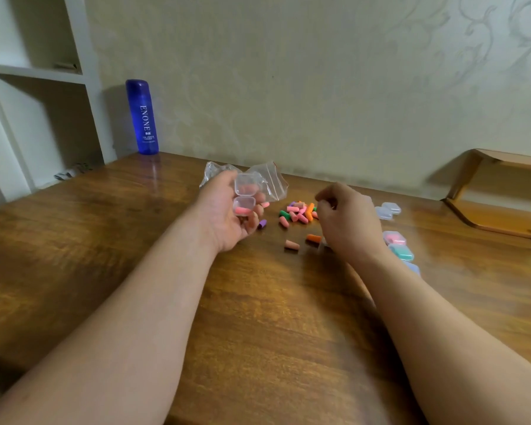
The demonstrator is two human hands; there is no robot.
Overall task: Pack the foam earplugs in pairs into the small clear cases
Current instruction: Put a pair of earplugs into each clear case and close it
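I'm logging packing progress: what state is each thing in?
Clear case: lid open, one pink earplug inside, held by left hand.
Right hand: fingers curled over loose earplugs; whether it holds one is hidden.
Pink case: shut, filled.
Teal case: shut, filled.
Zip bag: crumpled, looks empty.
Blue bottle: upright, capped.

The scene was dimly, warmly lit from the right. The blue bottle [142, 118] threw a soft shadow leftward on the wall, and its reflection glared faintly on the counter [105, 210]. The right hand [347, 222] was motion-blurred. The shelf unit [43, 75] bowed at the left edge.
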